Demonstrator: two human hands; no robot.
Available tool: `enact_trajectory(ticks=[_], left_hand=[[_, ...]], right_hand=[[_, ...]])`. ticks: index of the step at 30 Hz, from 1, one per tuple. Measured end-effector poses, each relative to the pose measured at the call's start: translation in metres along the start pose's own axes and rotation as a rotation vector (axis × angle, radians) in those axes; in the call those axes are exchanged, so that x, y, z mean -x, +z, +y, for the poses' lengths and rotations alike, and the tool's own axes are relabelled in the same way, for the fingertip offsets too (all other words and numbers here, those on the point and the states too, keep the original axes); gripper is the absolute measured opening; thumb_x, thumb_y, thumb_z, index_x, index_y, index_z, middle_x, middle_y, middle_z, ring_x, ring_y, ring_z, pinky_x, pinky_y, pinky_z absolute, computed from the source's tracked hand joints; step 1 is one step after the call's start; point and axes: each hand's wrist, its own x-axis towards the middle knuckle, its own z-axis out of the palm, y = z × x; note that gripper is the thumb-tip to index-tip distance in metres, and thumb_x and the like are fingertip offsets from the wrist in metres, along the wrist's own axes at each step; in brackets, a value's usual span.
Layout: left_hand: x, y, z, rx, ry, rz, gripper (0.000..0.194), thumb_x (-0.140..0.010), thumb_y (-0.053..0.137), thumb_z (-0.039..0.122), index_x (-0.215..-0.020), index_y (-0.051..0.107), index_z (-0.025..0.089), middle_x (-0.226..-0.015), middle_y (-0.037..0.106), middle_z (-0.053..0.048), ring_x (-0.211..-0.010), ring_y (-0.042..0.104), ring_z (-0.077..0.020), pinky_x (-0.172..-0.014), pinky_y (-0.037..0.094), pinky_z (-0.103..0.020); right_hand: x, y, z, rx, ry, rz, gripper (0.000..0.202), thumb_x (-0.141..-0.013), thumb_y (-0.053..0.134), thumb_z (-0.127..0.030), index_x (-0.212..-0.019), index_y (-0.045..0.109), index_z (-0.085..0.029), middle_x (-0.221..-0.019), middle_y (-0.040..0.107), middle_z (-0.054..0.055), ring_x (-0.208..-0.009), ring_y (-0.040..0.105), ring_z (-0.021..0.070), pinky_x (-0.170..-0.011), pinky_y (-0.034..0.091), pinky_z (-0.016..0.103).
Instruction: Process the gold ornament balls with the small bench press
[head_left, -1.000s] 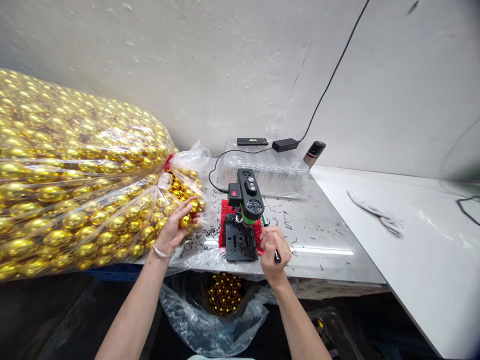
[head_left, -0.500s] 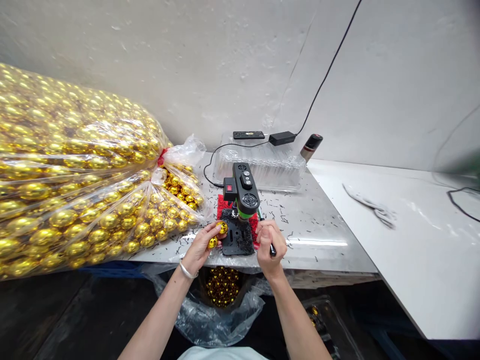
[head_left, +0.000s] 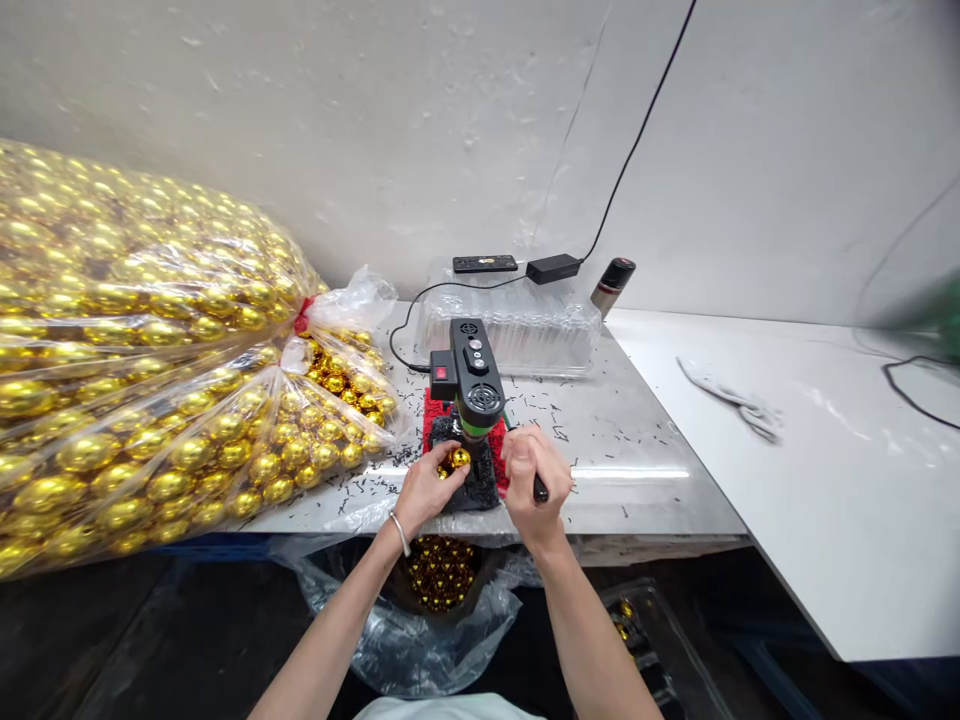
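Observation:
My left hand [head_left: 429, 488] is closed around shiny gold balls [head_left: 460, 458], two of which show at its fingertips, just under the head of a small black drill press [head_left: 478, 375]. Beneath them lies the press's slotted black base [head_left: 480, 485], strewn with dark shavings. Wrapped round the black-gripped lever [head_left: 540, 489] on the press's right side is my right hand [head_left: 534, 485]. A red mat [head_left: 497, 455] shows under the base. Whatever part of the balls lies in the left palm is hidden.
A big clear bag of gold balls [head_left: 150, 380] fills the left. Behind the press stands a clear plastic box [head_left: 510, 330] bearing a power adapter [head_left: 553, 268]. Below the table edge hangs a plastic-lined bin [head_left: 442, 575] with gold balls. A white glove [head_left: 731, 400] lies at right.
My left hand has moved right and slightly forward, bringing the gold balls from beside the base to over it, below the press head. My right hand stays on the lever.

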Motion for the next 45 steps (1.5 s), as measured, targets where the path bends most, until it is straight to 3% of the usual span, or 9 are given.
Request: enact_trajectory(ticks=[4, 8, 14, 20, 26, 29, 37, 45], left_hand=[[0.002, 0.001, -0.002, -0.331, 0.157, 0.028, 0.036, -0.082, 0.06, 0.033, -0.115, 0.061, 0.018, -0.103, 0.07, -0.01, -0.094, 0.063, -0.0246, -0.085, 0.05, -0.039], [0.004, 0.0, -0.006, -0.42, 0.265, 0.03, 0.035, -0.086, 0.058, 0.036, -0.116, 0.06, 0.018, -0.097, 0.07, -0.009, -0.089, 0.063, -0.0224, -0.08, 0.051, -0.034], [0.006, -0.001, -0.003, -0.468, 0.192, 0.025, 0.038, -0.084, 0.06, 0.042, -0.115, 0.063, 0.019, -0.089, 0.068, -0.009, -0.084, 0.063, -0.0238, -0.076, 0.05, -0.033], [-0.002, -0.008, -0.003, -0.197, 0.062, 0.086, 0.031, -0.081, 0.062, 0.043, -0.104, 0.069, 0.022, -0.104, 0.07, -0.008, -0.093, 0.063, -0.024, -0.085, 0.046, -0.033], [-0.009, -0.02, -0.009, 0.178, -0.117, 0.003, 0.04, -0.073, 0.066, 0.048, -0.1, 0.071, 0.019, -0.087, 0.073, -0.003, -0.081, 0.064, -0.0213, -0.073, 0.048, -0.028], [-0.008, -0.02, -0.007, 0.251, -0.153, -0.036, 0.044, -0.069, 0.069, 0.05, -0.098, 0.072, 0.018, -0.081, 0.072, -0.002, -0.081, 0.064, -0.0224, -0.07, 0.049, -0.028], [-0.004, -0.011, 0.003, -0.17, 0.05, -0.023, 0.032, -0.078, 0.066, 0.038, -0.104, 0.07, 0.021, -0.107, 0.071, -0.008, -0.095, 0.065, -0.0257, -0.087, 0.047, -0.034], [0.002, 0.0, 0.007, -0.443, 0.12, -0.043, 0.037, -0.086, 0.056, 0.041, -0.116, 0.063, 0.021, -0.116, 0.066, -0.01, -0.097, 0.065, -0.0261, -0.081, 0.049, -0.032]], right_hand=[[0.004, -0.001, 0.001, 0.007, -0.012, -0.022, 0.025, -0.087, 0.039, -0.004, -0.067, 0.041, -0.02, -0.064, 0.048, 0.0, -0.063, 0.047, 0.0109, -0.056, 0.036, 0.026], [0.004, -0.001, 0.001, 0.009, -0.019, -0.017, 0.025, -0.086, 0.039, -0.004, -0.066, 0.041, -0.019, -0.064, 0.049, 0.001, -0.063, 0.048, 0.0111, -0.056, 0.036, 0.026], [0.007, -0.001, 0.002, 0.02, -0.006, -0.012, 0.024, -0.087, 0.038, -0.006, -0.067, 0.043, -0.019, -0.064, 0.049, 0.001, -0.062, 0.048, 0.0116, -0.055, 0.036, 0.026], [0.008, -0.001, 0.001, 0.032, 0.003, -0.022, 0.026, -0.087, 0.038, -0.008, -0.065, 0.044, -0.02, -0.063, 0.05, 0.001, -0.061, 0.049, 0.0122, -0.054, 0.037, 0.026], [0.009, 0.0, 0.002, 0.002, -0.003, 0.001, 0.027, -0.087, 0.038, -0.007, -0.064, 0.042, -0.02, -0.062, 0.049, 0.0, -0.061, 0.049, 0.0121, -0.054, 0.037, 0.026], [0.01, 0.0, 0.002, 0.001, -0.002, -0.004, 0.027, -0.087, 0.039, -0.007, -0.063, 0.041, -0.02, -0.061, 0.048, 0.0, -0.061, 0.049, 0.0123, -0.053, 0.037, 0.026], [0.013, 0.0, 0.004, 0.015, 0.006, -0.016, 0.027, -0.087, 0.039, -0.006, -0.064, 0.042, -0.02, -0.062, 0.048, 0.0, -0.061, 0.048, 0.0118, -0.053, 0.037, 0.025], [0.017, -0.002, 0.004, 0.023, 0.012, -0.041, 0.026, -0.088, 0.038, -0.009, -0.065, 0.044, -0.021, -0.062, 0.05, 0.001, -0.063, 0.05, 0.0134, -0.055, 0.039, 0.027]])
